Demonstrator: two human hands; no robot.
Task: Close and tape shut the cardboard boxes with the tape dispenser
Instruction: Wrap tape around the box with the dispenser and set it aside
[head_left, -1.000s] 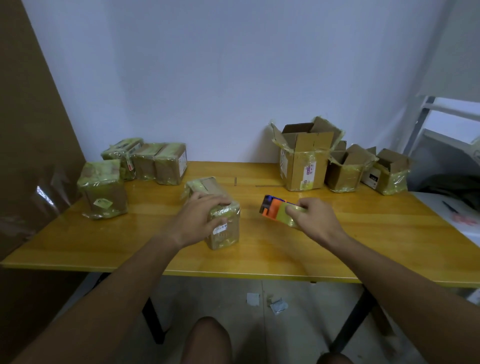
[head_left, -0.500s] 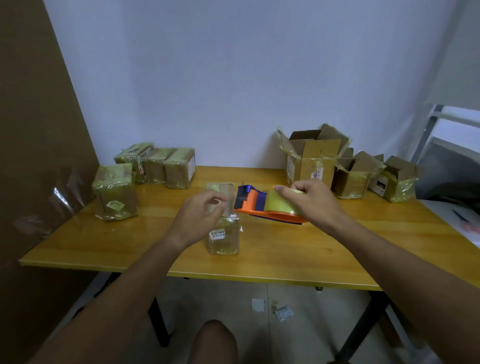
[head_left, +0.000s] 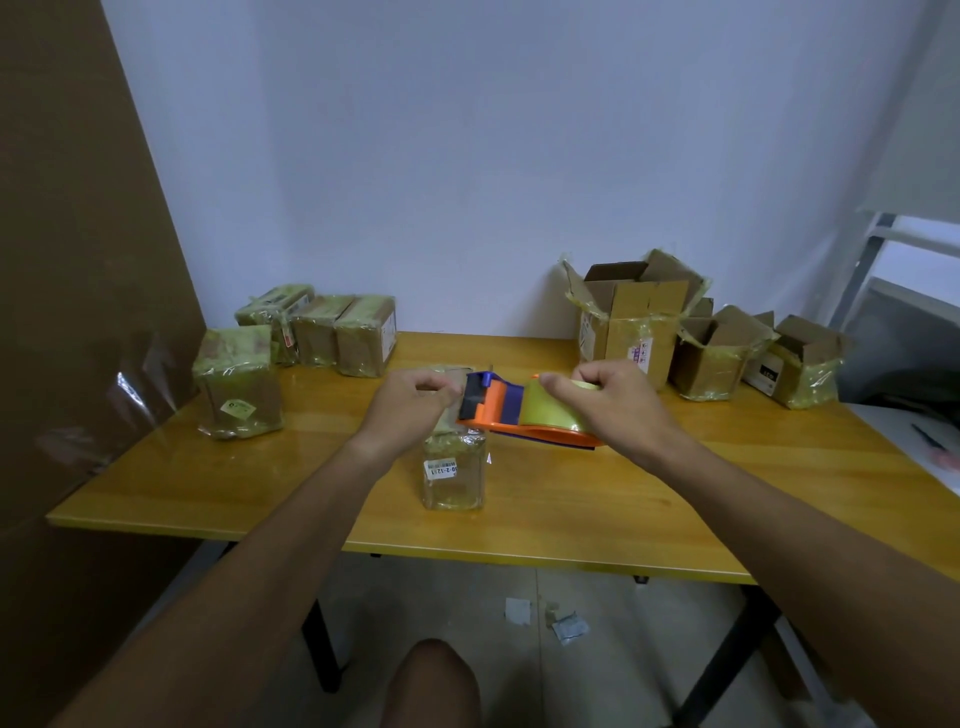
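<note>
A small taped cardboard box (head_left: 455, 477) with a white label stands at the table's middle. My left hand (head_left: 410, 410) hovers over its top, fingers curled and pinching the tape end at the dispenser's mouth. An orange and blue tape dispenser (head_left: 524, 413) with a yellow-green roll is held just right of the box top; my right hand (head_left: 613, 402) grips its roll. Three open boxes wait at the back right: a tall one (head_left: 631, 322) and two smaller ones (head_left: 719, 358), (head_left: 802, 364).
Several taped boxes sit at the back left (head_left: 337, 332), with one more (head_left: 236, 382) nearer the left edge. The wooden table (head_left: 623, 499) has its front edge close to me. A brown board (head_left: 78, 260) leans on the left. Paper scraps (head_left: 545, 618) lie on the floor.
My right hand lifted the dispenser from the table and brought it left to the box top. My left hand rose from resting on the box to pinch the tape end.
</note>
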